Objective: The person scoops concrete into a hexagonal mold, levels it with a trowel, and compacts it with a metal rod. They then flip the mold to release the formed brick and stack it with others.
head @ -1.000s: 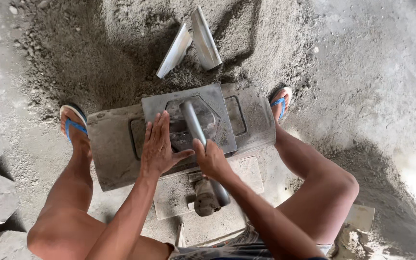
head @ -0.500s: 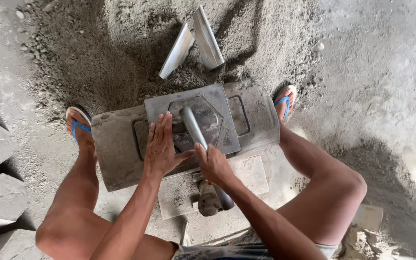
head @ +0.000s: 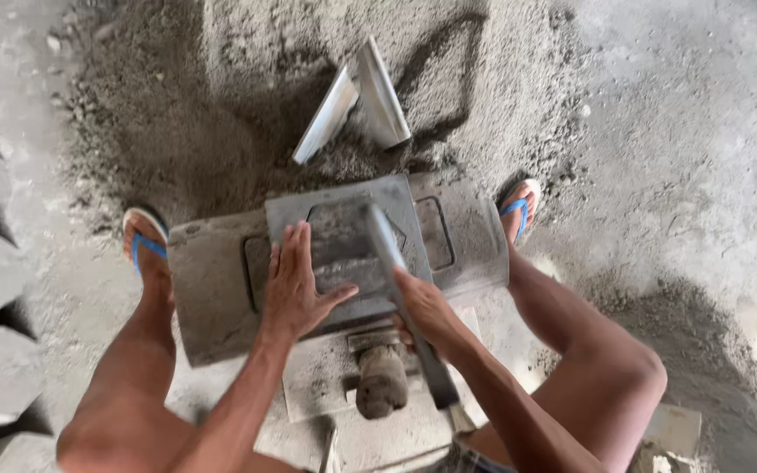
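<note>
Grey metal block mould [head: 343, 245] lies under your flat, released left hand [head: 295, 285]; your right hand [head: 427, 311] grasps the steel bar [head: 396, 280], levelling; keep strokes flush.

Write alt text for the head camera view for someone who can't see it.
A person crouches over a grey metal mould on a sandy floor, left hand pressed flat on its top plate and right hand gripping a metal bar laid across it. Feet in blue flip-flops flank the mould, with a metal scoop stuck in the sand pile beyond.
</note>
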